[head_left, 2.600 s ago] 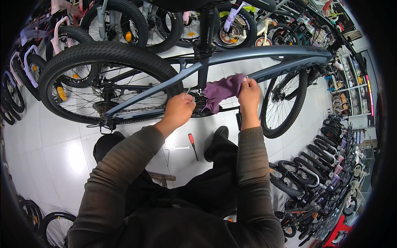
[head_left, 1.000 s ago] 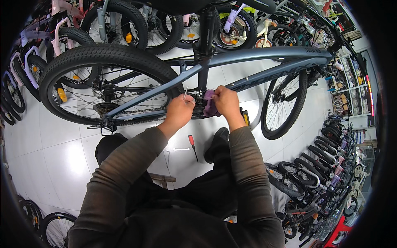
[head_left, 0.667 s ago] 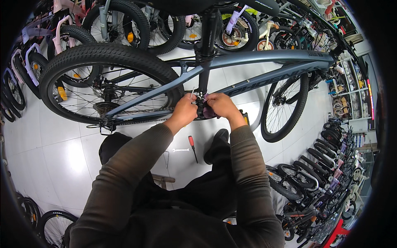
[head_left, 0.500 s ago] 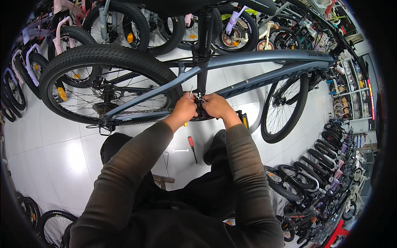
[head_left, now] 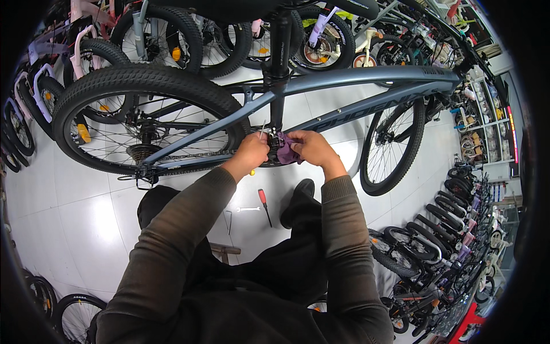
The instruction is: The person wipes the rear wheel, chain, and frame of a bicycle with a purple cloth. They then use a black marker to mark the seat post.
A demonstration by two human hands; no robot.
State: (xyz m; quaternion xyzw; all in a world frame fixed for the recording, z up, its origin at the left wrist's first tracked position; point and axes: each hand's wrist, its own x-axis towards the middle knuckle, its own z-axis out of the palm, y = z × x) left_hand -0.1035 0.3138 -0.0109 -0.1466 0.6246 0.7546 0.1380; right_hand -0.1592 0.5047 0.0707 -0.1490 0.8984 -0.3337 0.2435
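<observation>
A grey-blue mountain bike [head_left: 366, 77] stands across in front of me, rear wheel to the left. Both my hands are at the foot of its seat tube [head_left: 277, 109], by the crank area. My left hand [head_left: 252, 152] is closed, and a thin silver rod [head_left: 263, 127] sticks up from its fingers. Bunched in the fingers of my right hand [head_left: 318, 151] is a purple cloth [head_left: 287, 150], held against the bike just right of the tube. Fingers and cloth hide most of the parts there. A small yellow piece [head_left: 252, 172] shows below my left hand.
On the white tiled floor [head_left: 86, 223] lie a red-handled screwdriver [head_left: 262, 196], an open-ended wrench [head_left: 248, 209] and a hex key [head_left: 230, 222]. A wooden stool edge [head_left: 225, 249] shows between my legs. Rows of bikes line the back and right [head_left: 427, 243].
The purple cloth has come into view in my right hand, which has shifted slightly right. My left hand stays by the seat tube. My right shoe shows more fully.
</observation>
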